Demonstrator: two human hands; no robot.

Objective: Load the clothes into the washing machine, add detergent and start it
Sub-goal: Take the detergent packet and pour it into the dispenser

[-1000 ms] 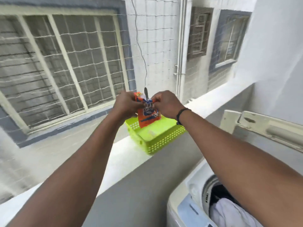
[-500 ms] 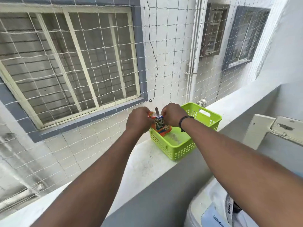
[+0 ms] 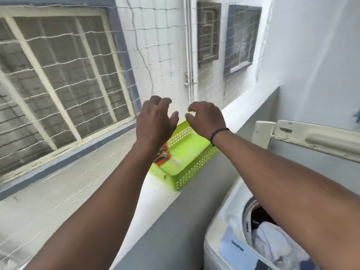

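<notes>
Clothes [image 3: 272, 244] already fill the washing machine [image 3: 224, 240], yet both hands (left hand [image 3: 153, 123], right hand [image 3: 204, 119]) hover loosely spread above the basket [image 3: 191, 149], holding nothing, the detergent sachet [image 3: 162, 155] lying inside, so 2 steps remain.

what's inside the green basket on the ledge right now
An orange detergent sachet lies in the green basket, at the end nearest the left forearm, which covers part of it. The basket floor that shows is otherwise bare. Both hands hover above, holding nothing.

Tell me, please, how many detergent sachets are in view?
1: an orange detergent sachet lies in the green basket, partly hidden behind the left wrist; others may be hidden.
</notes>
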